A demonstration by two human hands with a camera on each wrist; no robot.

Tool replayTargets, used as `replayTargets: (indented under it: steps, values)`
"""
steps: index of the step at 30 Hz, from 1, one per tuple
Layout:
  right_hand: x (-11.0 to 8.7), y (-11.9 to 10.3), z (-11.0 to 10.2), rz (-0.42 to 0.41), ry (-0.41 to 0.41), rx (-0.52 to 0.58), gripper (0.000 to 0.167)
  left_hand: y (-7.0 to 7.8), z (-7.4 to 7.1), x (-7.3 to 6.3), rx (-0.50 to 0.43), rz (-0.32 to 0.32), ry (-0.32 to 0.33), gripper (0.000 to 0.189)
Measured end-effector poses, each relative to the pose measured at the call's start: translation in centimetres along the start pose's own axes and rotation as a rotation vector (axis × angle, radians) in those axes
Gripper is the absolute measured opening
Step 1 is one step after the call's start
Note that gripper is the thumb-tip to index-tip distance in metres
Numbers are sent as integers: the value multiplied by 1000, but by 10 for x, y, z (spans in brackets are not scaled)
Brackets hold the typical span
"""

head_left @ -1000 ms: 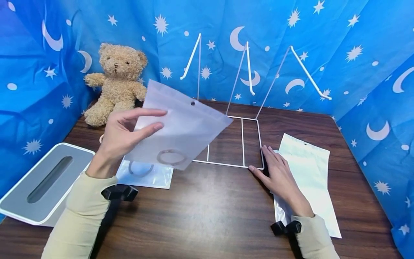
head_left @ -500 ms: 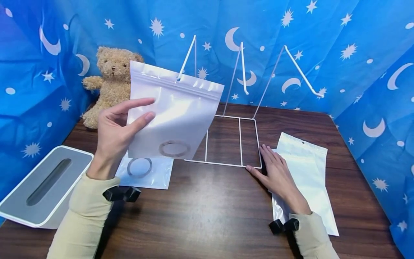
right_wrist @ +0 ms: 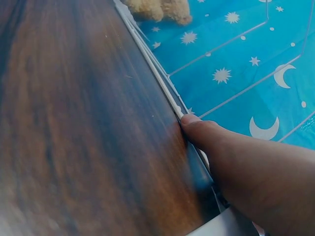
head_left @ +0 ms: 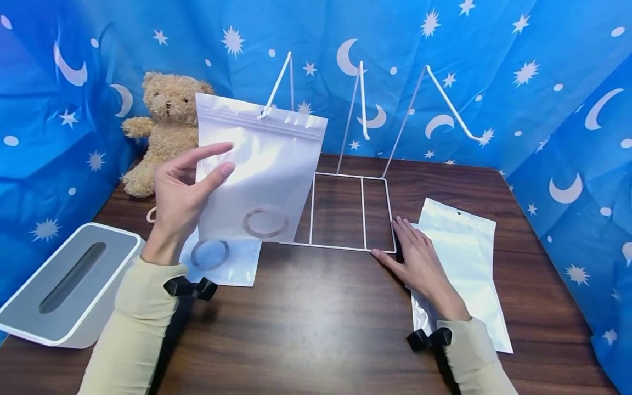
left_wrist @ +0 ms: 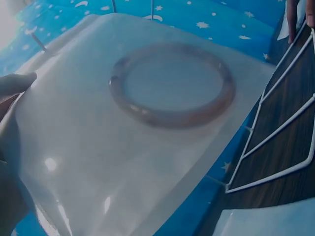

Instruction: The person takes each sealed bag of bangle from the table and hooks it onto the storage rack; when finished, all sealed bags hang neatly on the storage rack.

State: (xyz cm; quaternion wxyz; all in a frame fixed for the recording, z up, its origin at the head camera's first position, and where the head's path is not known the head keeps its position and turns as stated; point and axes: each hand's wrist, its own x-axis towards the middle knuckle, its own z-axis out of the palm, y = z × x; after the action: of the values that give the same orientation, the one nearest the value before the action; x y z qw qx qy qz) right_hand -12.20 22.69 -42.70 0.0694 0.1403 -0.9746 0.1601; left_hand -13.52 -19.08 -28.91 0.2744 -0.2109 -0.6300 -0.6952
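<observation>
My left hand (head_left: 180,200) pinches a frosted zip bag (head_left: 257,170) by its left side, between thumb and fingers. A brownish ring, like a bangle (head_left: 265,222), shows through the bag's lower part; the left wrist view shows this bangle (left_wrist: 172,115) up close. The tip of the left arm of a white wire display rack (head_left: 362,211) shows in front of the bag's top strip, where the hole lies. At the rack's front right corner rests my right hand (head_left: 419,260), fingers extended along the side bar, thumb (right_wrist: 197,127) at the front bar.
A second bag (head_left: 244,269) with a ring lies under the left hand. White bags (head_left: 466,274) lie beneath and beside the right hand. A grey-topped tissue box (head_left: 106,269) stands left, and a teddy bear (head_left: 170,129) sits behind. Two more rack arms (head_left: 451,101) slope forward.
The bag has swung from a tilt to nearly upright, and its top has come onto the left rack arm's tip. My right hand stays at the rack's corner.
</observation>
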Motion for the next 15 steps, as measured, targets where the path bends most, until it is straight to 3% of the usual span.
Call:
replayTargets:
  steps: [7, 12, 15]
  values:
    - [-1, 2, 0, 1, 10, 15, 95, -16, 20, 21, -86, -70, 41, 31]
    - [-2, 5, -2, -9, 34, 10, 93, -39, 30, 44, -90, -72, 50, 30]
    - [-3, 6, -3, -15, 37, 6, 92, -54, 35, 58, -109, -106, 63, 31]
